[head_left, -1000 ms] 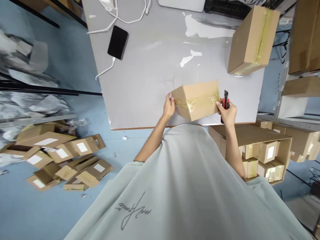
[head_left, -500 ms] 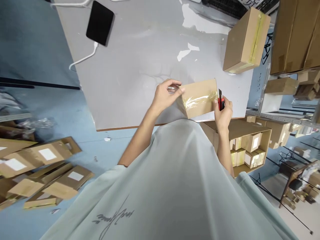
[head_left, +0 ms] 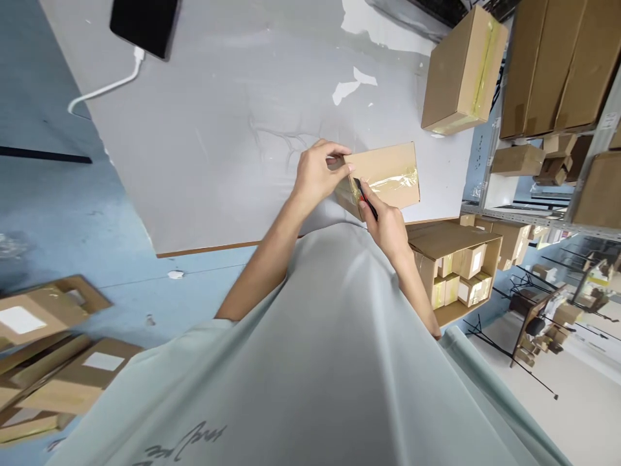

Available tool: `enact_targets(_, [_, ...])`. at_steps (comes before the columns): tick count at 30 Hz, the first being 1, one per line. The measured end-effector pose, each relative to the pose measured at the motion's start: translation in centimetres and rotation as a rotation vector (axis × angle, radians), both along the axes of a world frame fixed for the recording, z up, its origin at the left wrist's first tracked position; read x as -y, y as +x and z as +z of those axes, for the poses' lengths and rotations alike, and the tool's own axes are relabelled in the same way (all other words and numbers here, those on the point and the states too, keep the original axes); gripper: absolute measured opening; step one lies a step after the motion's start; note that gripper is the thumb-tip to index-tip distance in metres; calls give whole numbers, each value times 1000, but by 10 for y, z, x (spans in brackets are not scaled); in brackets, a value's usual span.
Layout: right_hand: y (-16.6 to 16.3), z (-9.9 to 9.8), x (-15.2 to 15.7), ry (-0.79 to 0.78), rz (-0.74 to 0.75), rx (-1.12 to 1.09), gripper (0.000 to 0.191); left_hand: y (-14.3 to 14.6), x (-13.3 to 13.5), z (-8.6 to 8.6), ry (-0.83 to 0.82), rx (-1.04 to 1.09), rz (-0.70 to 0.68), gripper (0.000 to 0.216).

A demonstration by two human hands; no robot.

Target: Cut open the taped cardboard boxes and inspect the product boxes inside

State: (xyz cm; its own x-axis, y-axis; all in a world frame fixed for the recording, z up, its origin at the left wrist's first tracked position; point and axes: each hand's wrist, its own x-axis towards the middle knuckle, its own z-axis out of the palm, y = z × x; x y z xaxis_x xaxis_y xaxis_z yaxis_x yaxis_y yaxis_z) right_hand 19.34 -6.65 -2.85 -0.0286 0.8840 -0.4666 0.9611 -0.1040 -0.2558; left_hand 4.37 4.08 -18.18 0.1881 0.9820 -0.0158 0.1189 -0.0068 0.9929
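A small cardboard box with shiny clear tape along its top lies near the table's front edge, close to my body. My left hand grips its left end, thumb on the upper edge and fingers behind. In my right hand is a black and red box cutter. Its tip is at the taped left edge of the box, just below my left thumb. Whether the blade has gone into the tape cannot be made out.
On the grey table a larger taped carton stands at the back right, and a black device with a white cable lies at the left. An open carton of small boxes sits below right. Flattened cartons lie on the floor at left.
My right hand has swung left from the box's right end to its left edge with the box cutter. My left hand keeps its hold. The view has shifted a little.
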Motion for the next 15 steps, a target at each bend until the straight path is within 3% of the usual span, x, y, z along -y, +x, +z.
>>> enact_targets(15, [-29, 5, -1, -92, 31, 251, 64, 0, 0, -10, -20, 96, -17, 28])
